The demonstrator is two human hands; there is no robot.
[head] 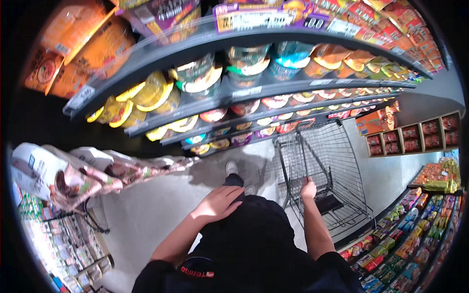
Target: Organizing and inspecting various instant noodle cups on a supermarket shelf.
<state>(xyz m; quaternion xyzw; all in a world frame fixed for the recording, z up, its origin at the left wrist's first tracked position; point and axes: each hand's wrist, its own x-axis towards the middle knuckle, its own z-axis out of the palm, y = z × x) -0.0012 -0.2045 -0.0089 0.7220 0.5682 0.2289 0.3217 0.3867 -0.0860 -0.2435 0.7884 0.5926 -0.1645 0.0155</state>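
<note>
My right hand is closed on part of a wire shopping cart, which stands at my right beside the shelves. The cart's basket shows no goods in it. My left hand rests flat in front of my dark clothing with its fingers a little apart, holding nothing. Before me rise store shelves with instant noodle bowls: yellow-lidded bowls at the left, green and white bowls, a blue bowl and orange ones farther right.
Pink and white bags hang or stand at the left. A shelf of packaged snacks curves along the lower right. A wooden compartment rack with red packs stands beyond the cart. Grey floor shows around my feet.
</note>
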